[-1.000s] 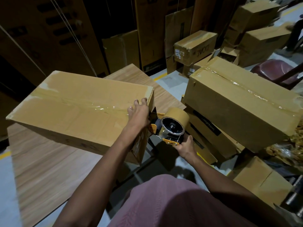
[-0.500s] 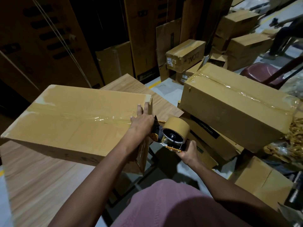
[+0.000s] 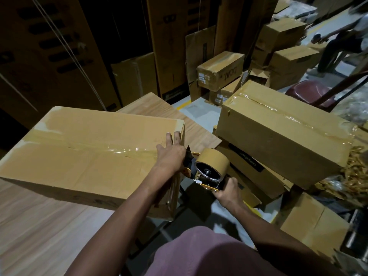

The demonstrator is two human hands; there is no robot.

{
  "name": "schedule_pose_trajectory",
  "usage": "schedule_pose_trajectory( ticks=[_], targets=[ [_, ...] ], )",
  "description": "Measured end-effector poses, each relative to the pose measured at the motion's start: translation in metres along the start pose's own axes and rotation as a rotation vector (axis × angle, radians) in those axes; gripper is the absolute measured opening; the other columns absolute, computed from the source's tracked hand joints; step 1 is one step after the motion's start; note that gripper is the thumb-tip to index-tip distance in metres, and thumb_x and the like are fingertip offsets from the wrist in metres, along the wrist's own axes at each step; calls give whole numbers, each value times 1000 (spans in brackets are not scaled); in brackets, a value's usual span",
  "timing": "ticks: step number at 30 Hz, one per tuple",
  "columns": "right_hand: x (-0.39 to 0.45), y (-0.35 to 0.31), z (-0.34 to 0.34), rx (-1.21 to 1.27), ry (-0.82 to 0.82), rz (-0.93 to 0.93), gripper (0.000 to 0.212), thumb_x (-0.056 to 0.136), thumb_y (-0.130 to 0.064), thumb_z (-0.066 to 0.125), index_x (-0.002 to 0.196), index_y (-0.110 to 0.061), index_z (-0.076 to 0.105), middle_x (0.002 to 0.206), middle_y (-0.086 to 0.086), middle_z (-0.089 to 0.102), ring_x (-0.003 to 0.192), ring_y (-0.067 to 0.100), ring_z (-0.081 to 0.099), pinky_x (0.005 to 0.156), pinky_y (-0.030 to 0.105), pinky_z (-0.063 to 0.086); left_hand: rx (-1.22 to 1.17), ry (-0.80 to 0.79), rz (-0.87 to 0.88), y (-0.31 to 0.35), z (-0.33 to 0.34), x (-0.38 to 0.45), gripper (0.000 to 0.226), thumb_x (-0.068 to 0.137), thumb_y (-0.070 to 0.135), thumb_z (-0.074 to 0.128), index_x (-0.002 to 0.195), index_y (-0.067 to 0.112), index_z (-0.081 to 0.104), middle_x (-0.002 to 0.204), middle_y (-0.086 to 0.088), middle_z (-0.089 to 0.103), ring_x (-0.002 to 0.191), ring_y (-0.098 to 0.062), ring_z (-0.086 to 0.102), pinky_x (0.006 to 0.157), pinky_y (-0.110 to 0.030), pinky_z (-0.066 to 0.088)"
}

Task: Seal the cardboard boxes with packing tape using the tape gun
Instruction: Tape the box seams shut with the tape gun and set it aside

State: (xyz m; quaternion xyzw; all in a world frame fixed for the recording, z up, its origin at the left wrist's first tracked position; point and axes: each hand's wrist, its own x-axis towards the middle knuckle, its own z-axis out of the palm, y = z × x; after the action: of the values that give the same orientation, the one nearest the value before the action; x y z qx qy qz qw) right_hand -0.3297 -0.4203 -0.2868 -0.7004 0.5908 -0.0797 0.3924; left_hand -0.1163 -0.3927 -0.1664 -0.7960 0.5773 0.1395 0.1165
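Fingers of the left hand lay flat on the cardboard box, pressing tape down — right hand gripped the tape gun at the box's end; the strip probably needed cutting next.

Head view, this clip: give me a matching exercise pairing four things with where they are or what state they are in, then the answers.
Things:
1. left hand
2. right hand
3. box on the table
4. roll of tape

Places or states:
A. mounted on the tape gun
B. grips the tape gun's handle
C. has a shiny strip of tape along its top seam
D. pressed flat on the box's top at its right end

Pairs: 1-D, 2-B, 3-C, 4-A
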Motion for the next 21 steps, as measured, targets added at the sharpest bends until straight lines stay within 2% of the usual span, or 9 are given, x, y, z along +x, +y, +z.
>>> schedule_pose_trajectory(
  ticks=[3, 5, 7, 9, 11, 13, 15, 18, 21],
  targets=[
    [10, 18, 2, -42, 45, -3, 13, 81, -19, 75, 85, -8, 70, 86, 7, 67, 72, 26, 68, 66, 47, 61, -37, 27, 12, -2, 5, -1, 34, 89, 16, 74, 121, 8, 65, 162, -13, 3, 151, -45, 0, 97, -61, 38],
    [8, 37, 3, -34, 59, 69, 9, 85, -15, 70, 89, -8, 70, 87, 8, 68, 72, 22, 67, 68, 43, 61, -44, 50, 18, 0, 8, -3, 18, 92, 16, 70, 110, 11, 67, 163, -10, 4, 151, -43, 2, 94, -62, 39],
    [1, 50, 2, 24, 102, 154, 8, 88, -12, 70, 93, -5, 69, 88, 9, 67, 72, 20, 64, 61, 36, 53, -39, 66, 16, 1, 8, -3, 12, 93, 14, 69, 105, 12, 67, 163, -7, 2, 150, -41, 3, 93, -61, 40],
    [-2, 54, 3, 131, 131, 231, 8, 90, -9, 69, 96, -4, 67, 90, 11, 67, 71, 17, 62, 55, 28, 45, -32, 52, 15, 3, 6, -1, 21, 91, 9, 69, 111, 13, 67, 166, -5, -6, 151, -41, 1, 95, -63, 38],
    [3, 48, 6, 228, 162, 275, 7, 90, -8, 70, 92, -3, 65, 87, 13, 66, 67, 15, 59, 49, 25, 43, -11, 26, 22, 5, 2, 0, 29, 91, 4, 67, 118, 15, 65, 167, -6, -16, 151, -43, -3, 97, -66, 34],
    [13, 40, 12, 379, 171, 308, 9, 89, -4, 70, 83, 1, 66, 74, 15, 69, 54, 20, 59, 48, 29, 47, 18, 2, 23, 6, -3, -2, 28, 94, 2, 64, 118, 15, 65, 167, -7, -23, 153, -44, -5, 98, -66, 33],
    [17, 32, 21, 508, 130, 307, 13, 89, 1, 68, 76, 5, 66, 59, 14, 65, 45, 23, 54, 43, 32, 44, 43, 5, 26, 6, -6, -4, 24, 97, 2, 59, 115, 16, 65, 166, -7, -27, 153, -43, -3, 99, -64, 34],
    [21, 19, 28, 642, 60, 288, 18, 89, 3, 64, 71, 3, 62, 56, 18, 60, 40, 23, 48, 42, 31, 38, 57, 37, 28, 6, -6, -4, 24, 99, 3, 54, 117, 15, 65, 165, -7, -29, 153, -41, -1, 97, -60, 36],
    [25, 2, 32, 803, 38, 304, 11, 88, 4, 61, 78, 7, 59, 54, 17, 57, 39, 24, 47, 41, 29, 36, 105, 43, 23, 8, -2, -2, 28, 98, 9, 58, 123, 20, 66, 163, -5, -35, 152, -43, -3, 96, -60, 39]
  ],
)
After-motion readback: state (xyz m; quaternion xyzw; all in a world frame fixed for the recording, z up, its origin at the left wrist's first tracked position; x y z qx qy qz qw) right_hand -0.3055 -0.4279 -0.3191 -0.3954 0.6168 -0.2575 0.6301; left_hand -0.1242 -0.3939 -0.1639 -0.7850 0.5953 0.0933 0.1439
